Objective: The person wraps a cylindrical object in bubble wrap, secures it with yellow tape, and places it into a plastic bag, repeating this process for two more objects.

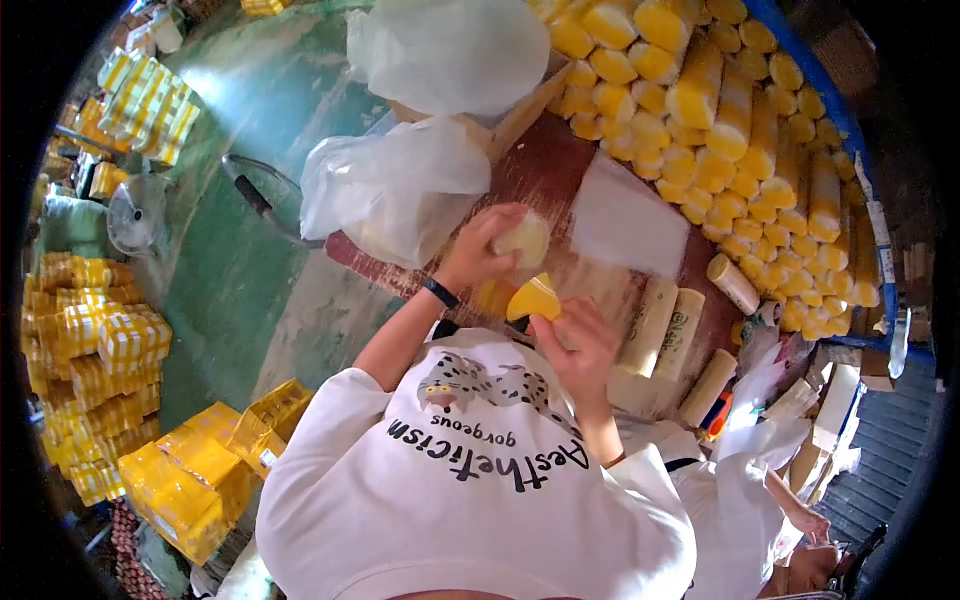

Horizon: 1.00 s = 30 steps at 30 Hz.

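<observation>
My left hand (487, 248), with a black band on its wrist, curls around a pale yellowish roll (524, 240) whose round end faces up. My right hand (578, 340) pinches a glossy, curved yellow piece (535, 299) between thumb and fingers, just below and right of the roll. Whether the yellow piece is film or something stiffer I cannot make out. A blurred yellow patch (492, 297) shows between the two hands. Two pale rolls with green print (650, 325) lie side by side on the table, right of my right hand.
Yellow-and-white rolls (720, 130) are piled high at the right. A white sheet (630, 215) lies on the worn red table (545, 160). Large plastic bags (400, 185) stand at its far side. Yellow taped parcels (190, 480) fill the left. Another person's white sleeve (735, 510) is close at lower right.
</observation>
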Available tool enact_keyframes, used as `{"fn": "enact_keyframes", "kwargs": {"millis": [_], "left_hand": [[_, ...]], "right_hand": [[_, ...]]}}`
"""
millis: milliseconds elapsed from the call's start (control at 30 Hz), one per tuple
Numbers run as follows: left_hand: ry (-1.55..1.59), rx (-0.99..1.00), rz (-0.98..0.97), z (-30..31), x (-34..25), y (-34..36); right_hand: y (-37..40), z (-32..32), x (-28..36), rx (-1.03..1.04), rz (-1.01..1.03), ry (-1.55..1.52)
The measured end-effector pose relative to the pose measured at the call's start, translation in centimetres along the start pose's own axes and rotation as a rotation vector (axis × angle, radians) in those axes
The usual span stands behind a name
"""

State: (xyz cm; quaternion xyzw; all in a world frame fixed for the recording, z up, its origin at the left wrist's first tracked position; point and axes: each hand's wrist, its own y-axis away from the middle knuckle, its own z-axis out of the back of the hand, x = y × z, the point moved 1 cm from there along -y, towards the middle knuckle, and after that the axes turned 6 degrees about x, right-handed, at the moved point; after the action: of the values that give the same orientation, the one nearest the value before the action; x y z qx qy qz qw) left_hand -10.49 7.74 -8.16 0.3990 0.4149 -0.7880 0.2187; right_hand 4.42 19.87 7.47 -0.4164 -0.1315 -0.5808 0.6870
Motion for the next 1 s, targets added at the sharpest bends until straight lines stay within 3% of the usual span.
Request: {"fn": "enact_keyframes", "kwargs": {"millis": [267, 367, 467, 667, 1000], "left_hand": [[0.015, 0.038, -0.002, 0.3, 0.0, 0.0], [0.004, 0.054, -0.001, 0.6, -0.5, 0.0], [0.037, 0.051, 0.003, 0.2, -0.3, 0.3], [0.028, 0.122, 0.018, 0.8, -0.4, 0.2], [-0.019, 0.142, 0.033, 1.0, -0.3, -0.4]], "right_hand": [[0.0, 0.1, -0.6, 0.085, -0.082, -0.117], [-0.8, 0.0, -1.9, 0.131, 0.039, -0.204], [0.4, -1.6, -4.6, -0.011, -0.087, -0.333], [0.0, -2.6, -6.4, -0.034, -0.201, -0.363], [-3.1, -1.0, -7.1, 0.244, 0.066, -0.439]]}}
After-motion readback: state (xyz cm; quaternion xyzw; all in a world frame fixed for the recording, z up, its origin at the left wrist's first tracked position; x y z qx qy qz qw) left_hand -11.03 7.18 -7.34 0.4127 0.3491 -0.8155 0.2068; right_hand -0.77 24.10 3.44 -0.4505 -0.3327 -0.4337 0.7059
